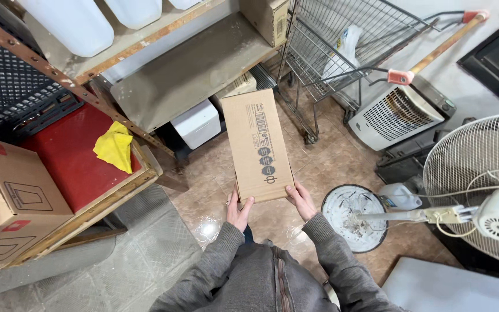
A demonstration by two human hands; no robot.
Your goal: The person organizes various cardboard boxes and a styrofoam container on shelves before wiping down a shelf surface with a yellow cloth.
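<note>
Both hands grip the near end of a long flat cardboard box [258, 144]: the left hand [238, 211] at its lower left corner, the right hand [301, 199] at its lower right, fingers curled onto it. Most of the box juts away past the hands, unsupported above the tiled floor [330, 167]. Held only at one end, it could tip or slip, striking the shopping cart [342, 52] just beyond or the pedestal fan [480, 185] to the right.

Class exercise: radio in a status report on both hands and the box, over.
Left hand and right hand grip the flat cardboard box by its near end. Box held above the floor. Nothing blocking it.
</note>
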